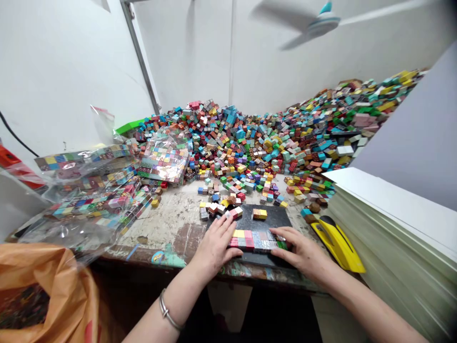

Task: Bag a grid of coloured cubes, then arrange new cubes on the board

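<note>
A flat block of small coloured cubes [255, 239] lies in rows on a black mat [274, 216] at the table's front edge. My left hand [215, 244] rests flat against the block's left end, fingers stretched out. My right hand [300, 250] presses against its right end, fingers extended along the cubes. A small stack of yellow and orange cubes [260, 214] sits on the mat behind the block. Loose cubes [220, 208] lie just beyond the mat's left corner.
A huge heap of coloured cubes [271, 138] fills the back of the worn table [171, 224]. Clear bags of packed cubes [96, 190] lie at left, an orange bag [46, 290] below them. A yellow tool [337, 243] and stacked white sheets [392, 228] sit at right.
</note>
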{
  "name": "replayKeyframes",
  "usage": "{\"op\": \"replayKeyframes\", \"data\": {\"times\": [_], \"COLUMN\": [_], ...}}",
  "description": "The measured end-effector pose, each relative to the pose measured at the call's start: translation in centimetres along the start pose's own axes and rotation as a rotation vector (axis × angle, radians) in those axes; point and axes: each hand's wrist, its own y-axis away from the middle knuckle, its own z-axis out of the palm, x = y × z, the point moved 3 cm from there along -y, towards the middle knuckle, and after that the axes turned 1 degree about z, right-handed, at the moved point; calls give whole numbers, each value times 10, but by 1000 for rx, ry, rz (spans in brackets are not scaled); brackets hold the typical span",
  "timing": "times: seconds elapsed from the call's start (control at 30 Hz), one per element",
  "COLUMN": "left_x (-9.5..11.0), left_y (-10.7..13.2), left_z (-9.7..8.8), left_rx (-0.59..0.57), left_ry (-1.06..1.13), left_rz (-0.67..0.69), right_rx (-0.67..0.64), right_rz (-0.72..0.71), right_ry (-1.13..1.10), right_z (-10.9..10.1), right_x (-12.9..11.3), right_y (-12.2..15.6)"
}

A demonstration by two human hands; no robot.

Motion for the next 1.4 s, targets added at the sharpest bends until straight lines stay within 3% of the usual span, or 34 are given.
{"op": "replayKeyframes", "data": {"times": [0.17,0.37,0.57,0.67,0.97,1.4], "left_x": [-1,5,2,1,2,13], "left_y": [-3,-3,22,37,38,39], "left_z": [9,0,-5,-1,1,-17], "left_rx": [-1,-6,92,76,47,73], "left_ry": [41,43,-76,-92,-91,-289], "left_rz": [33,12,-257,-312,-309,-239], "right_rx": [61,151,284,354,399,401], "right_rz": [-49,-97,-124,-93,-82,-167], "right_ry": [44,245,428,548,717,694], "right_z": [7,21,25,31,48,56], "right_x": [1,1,13,18,7,4], "right_y": [2,6,17,25,33,26]}}
